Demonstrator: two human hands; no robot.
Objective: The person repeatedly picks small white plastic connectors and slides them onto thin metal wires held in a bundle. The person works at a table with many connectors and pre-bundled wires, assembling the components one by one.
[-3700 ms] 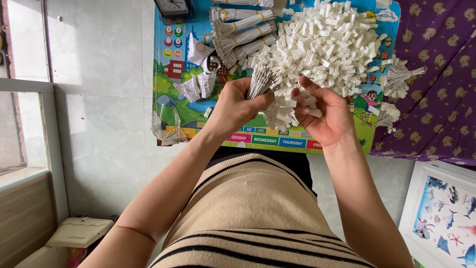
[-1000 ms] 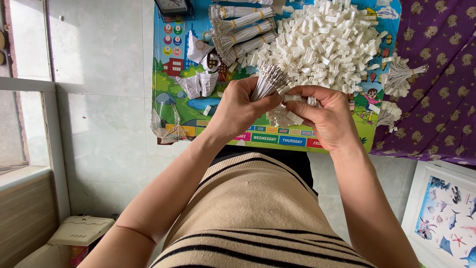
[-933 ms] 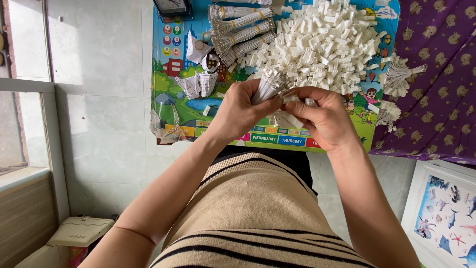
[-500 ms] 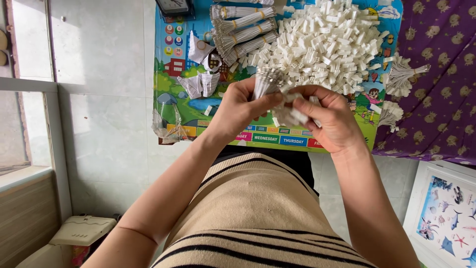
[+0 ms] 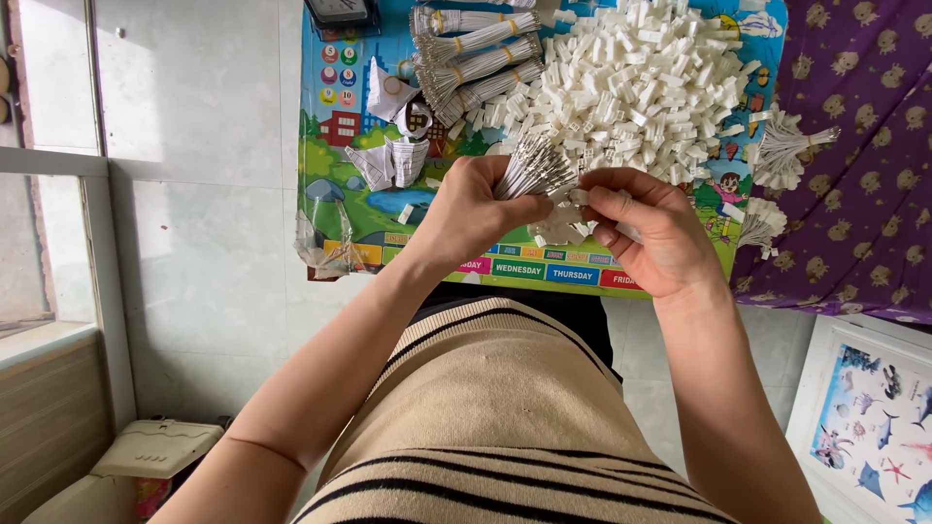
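Starting at the upper left of the frame, we see folded white paper pieces [image 5: 388,160] lying on the colourful children's mat [image 5: 335,184], with banded wire bundles [image 5: 476,58] above them near the top edge. Just left of centre, our left hand [image 5: 466,209] has its fingers curled tight around a bunch of thin wires [image 5: 529,170], the metal tips fanning upward. Beside it, our right hand [image 5: 650,233] pinches a small white plastic connector [image 5: 563,194] between thumb and forefinger, right against the wire tips. Behind both hands, at upper centre-right, sits the big pile of white connectors [image 5: 641,87]. Further right, loose wire bundles [image 5: 786,146] lie at the mat's edge beside purple patterned cloth [image 5: 864,175].
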